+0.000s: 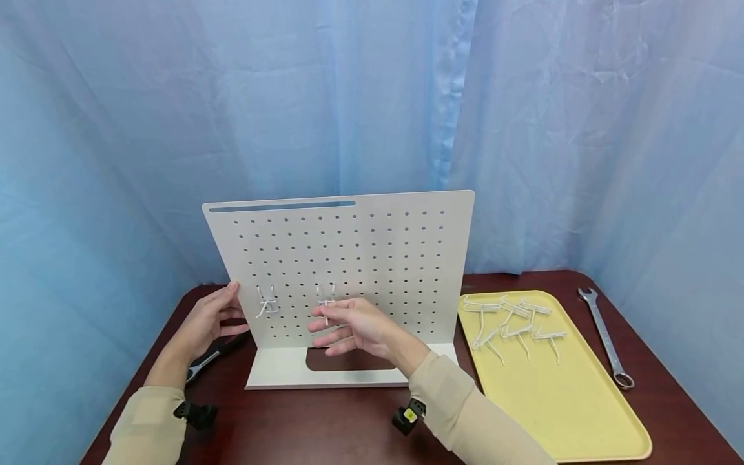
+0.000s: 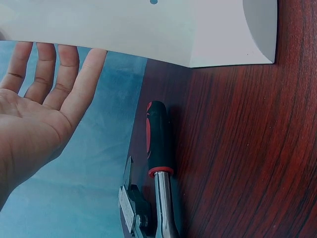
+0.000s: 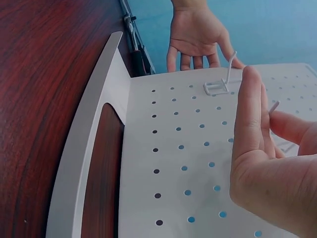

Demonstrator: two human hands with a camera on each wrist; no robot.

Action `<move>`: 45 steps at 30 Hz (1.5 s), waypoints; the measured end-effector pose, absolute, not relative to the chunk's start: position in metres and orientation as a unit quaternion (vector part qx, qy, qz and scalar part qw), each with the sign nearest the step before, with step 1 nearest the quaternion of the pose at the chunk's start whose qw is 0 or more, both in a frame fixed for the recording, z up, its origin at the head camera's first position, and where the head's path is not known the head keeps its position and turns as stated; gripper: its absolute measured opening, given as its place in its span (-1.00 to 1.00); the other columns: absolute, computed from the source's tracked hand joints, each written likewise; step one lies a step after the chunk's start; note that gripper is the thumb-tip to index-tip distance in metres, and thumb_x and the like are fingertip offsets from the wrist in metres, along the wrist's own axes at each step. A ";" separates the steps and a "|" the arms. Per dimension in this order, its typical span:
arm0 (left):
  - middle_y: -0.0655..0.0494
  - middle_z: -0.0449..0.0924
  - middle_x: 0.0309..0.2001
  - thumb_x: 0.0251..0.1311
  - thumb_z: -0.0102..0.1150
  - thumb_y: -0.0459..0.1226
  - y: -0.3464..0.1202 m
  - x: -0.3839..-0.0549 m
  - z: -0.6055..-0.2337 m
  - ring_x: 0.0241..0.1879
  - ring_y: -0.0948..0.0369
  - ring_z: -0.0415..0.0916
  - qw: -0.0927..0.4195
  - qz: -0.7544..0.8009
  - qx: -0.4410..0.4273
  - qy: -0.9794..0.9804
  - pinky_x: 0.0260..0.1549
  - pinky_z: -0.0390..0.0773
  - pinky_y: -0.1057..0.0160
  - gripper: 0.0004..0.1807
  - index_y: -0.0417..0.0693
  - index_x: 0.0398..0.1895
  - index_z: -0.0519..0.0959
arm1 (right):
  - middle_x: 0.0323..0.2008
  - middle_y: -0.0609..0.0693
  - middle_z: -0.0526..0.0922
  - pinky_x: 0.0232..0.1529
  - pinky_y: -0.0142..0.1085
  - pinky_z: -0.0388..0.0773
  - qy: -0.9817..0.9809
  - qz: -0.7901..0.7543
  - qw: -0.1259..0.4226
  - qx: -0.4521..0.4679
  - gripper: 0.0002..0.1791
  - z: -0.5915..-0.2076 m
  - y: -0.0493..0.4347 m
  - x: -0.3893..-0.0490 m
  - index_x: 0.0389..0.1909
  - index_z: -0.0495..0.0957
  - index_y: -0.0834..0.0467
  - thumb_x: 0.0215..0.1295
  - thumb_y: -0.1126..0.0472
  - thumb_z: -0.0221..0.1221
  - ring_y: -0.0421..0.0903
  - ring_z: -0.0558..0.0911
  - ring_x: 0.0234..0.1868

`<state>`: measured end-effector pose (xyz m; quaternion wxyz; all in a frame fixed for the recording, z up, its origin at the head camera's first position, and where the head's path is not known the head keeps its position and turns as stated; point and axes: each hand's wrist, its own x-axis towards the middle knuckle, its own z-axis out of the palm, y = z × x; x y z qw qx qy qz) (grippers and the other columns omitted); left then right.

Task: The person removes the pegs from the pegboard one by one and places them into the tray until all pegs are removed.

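Observation:
A white pegboard [image 1: 378, 258] stands upright on its base. My left hand [image 1: 210, 321] grips its left edge, thumb at the front and fingers reaching behind; these fingers [image 2: 67, 74] show fairly straight in the left wrist view. One white double-prong hook [image 1: 267, 303] hangs in the board near that hand. Further right, a second white hook [image 1: 326, 294] sits against the holes. My right hand [image 1: 354, 329] pinches its projecting prong at the thumb, the other fingers extended and spread. In the right wrist view the prong's tip [image 3: 274, 106] shows beside the thumb; the hand covers the rest.
A yellow tray [image 1: 552, 400] on the right bears several white hooks [image 1: 517, 326]. Beyond it lies a combination wrench [image 1: 606, 339]. Left of the board are a black-and-red-handled tool [image 2: 159, 136] with a metal shaft and a smaller dark tool [image 2: 132, 208]. Blue curtains [image 1: 349, 97] surround the table.

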<state>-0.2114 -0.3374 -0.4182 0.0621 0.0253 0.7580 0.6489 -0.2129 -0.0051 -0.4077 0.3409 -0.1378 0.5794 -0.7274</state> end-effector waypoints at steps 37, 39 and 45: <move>0.01 0.60 -0.10 0.54 -0.08 0.12 -0.339 -0.212 -0.418 -0.14 0.08 0.64 0.058 0.649 0.027 0.758 -0.12 0.71 -0.02 -0.52 -0.03 0.11 0.56 | -0.11 0.18 0.72 -0.31 0.00 0.74 0.679 -0.659 0.272 -0.174 -0.41 -0.378 0.103 -0.190 0.31 0.41 0.40 0.52 0.03 0.16 0.04 0.78 -0.23; 0.01 0.60 -0.10 0.54 -0.09 0.12 -0.340 -0.212 -0.418 -0.14 0.08 0.64 0.059 0.650 0.029 0.757 -0.12 0.71 -0.02 -0.53 -0.02 0.10 0.56 | -0.12 0.18 0.72 -0.31 0.01 0.74 0.688 -0.653 0.265 -0.173 -0.40 -0.379 0.115 -0.190 0.32 0.39 0.42 0.52 0.02 0.16 0.05 0.77 -0.24; 0.01 0.60 -0.12 0.54 -0.08 0.12 -0.340 -0.212 -0.419 -0.15 0.08 0.64 0.059 0.655 0.033 0.753 -0.08 0.68 -0.10 -0.54 -0.02 0.08 0.57 | -0.11 0.18 0.71 -0.30 0.01 0.74 0.713 -0.638 0.243 -0.159 -0.38 -0.385 0.156 -0.185 0.30 0.38 0.45 0.52 0.02 0.15 0.04 0.76 -0.25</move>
